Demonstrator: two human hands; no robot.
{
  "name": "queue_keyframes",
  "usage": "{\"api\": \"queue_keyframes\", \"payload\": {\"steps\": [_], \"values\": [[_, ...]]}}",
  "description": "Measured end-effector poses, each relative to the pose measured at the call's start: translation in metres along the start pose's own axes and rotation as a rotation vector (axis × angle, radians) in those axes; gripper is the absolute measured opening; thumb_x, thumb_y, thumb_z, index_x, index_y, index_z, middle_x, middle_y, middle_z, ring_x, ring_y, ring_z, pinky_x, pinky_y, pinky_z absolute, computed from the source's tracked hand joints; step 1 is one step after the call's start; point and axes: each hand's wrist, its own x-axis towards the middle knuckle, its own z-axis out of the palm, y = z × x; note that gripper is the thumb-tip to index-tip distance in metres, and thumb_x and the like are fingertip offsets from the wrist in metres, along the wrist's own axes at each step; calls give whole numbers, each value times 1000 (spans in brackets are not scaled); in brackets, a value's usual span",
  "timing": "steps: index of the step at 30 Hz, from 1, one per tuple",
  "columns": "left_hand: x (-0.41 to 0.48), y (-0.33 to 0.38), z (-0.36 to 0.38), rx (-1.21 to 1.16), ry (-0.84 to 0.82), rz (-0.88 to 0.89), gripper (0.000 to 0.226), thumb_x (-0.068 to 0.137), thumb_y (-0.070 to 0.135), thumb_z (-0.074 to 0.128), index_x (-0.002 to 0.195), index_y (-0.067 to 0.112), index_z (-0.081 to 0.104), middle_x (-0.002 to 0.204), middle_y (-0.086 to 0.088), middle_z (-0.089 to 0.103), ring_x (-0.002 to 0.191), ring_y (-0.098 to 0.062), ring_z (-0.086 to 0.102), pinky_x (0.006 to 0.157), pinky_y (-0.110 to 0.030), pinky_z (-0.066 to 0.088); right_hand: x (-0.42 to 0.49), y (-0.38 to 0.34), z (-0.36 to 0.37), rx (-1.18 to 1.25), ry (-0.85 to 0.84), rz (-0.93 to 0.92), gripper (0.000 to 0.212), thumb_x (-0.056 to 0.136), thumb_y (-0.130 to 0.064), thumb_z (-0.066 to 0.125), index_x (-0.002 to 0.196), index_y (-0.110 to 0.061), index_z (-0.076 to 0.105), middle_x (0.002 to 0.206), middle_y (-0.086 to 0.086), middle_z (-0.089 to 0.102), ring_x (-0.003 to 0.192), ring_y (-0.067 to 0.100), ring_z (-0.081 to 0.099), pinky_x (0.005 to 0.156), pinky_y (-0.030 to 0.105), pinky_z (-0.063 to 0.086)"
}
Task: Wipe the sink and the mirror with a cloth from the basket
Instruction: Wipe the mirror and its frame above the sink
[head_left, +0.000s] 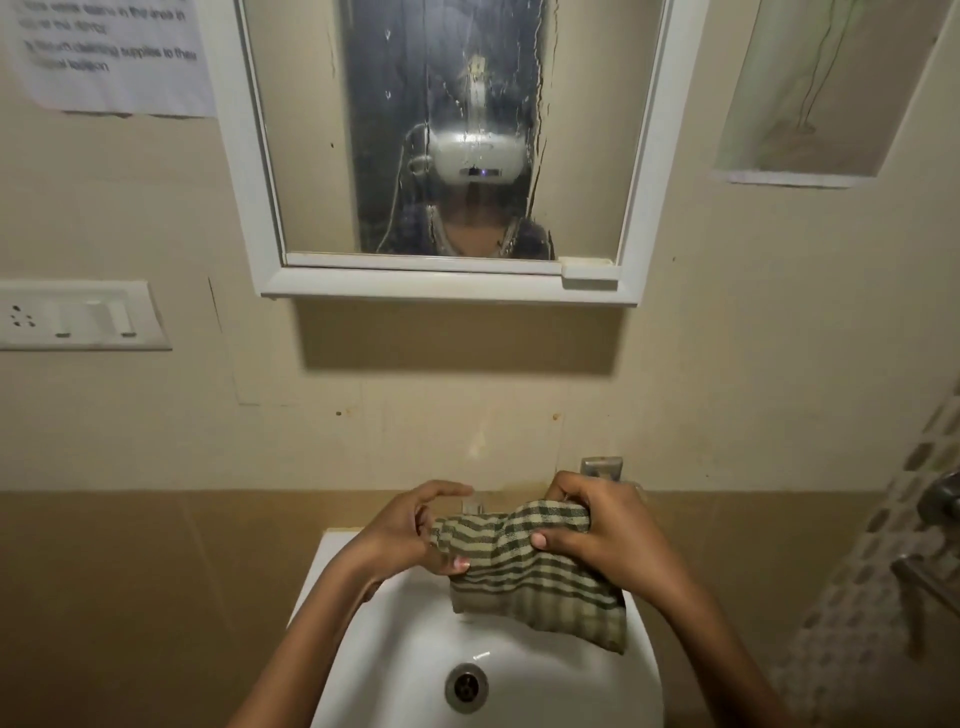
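A green and cream striped cloth (530, 571) hangs bunched over the white sink (395, 639). My left hand (410, 530) pinches its left end and my right hand (597, 530) grips its upper right part. The loose lower edge of the cloth droops over the sink's right rim. The drain (466, 687) shows in the basin below. Above, the white-framed mirror (322, 171) on the wall carries water streaks and drops. The tap (601, 466) is mostly hidden behind my right hand. No basket is in view.
A switch and socket plate (78, 315) sits on the wall at left. A printed paper notice (114, 52) hangs top left. A recessed wall niche (821, 88) is top right. A patterned curtain (872, 571) and metal fittings (940, 504) stand at the right edge.
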Motion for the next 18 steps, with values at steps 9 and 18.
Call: {"api": "queue_keyframes", "payload": {"steps": [9, 18], "values": [[5, 90, -15, 210, 455, 444, 12, 66, 23, 82, 72, 26, 71, 97, 15, 62, 86, 10, 57, 76, -3, 39, 30, -45, -88, -380, 389, 28, 34, 71, -63, 62, 71, -30, 54, 68, -14, 46, 65, 5, 45, 49, 17, 27], [9, 282, -58, 236, 619, 878, 21, 67, 33, 78, 83, 21, 73, 84, 2, 75, 77, -11, 71, 70, -32, 59, 133, -148, -188, 31, 1319, -228, 20, 74, -5, 73, 90, -11, 65, 84, -1, 42, 59, -1, 39, 57, 5, 29]]}}
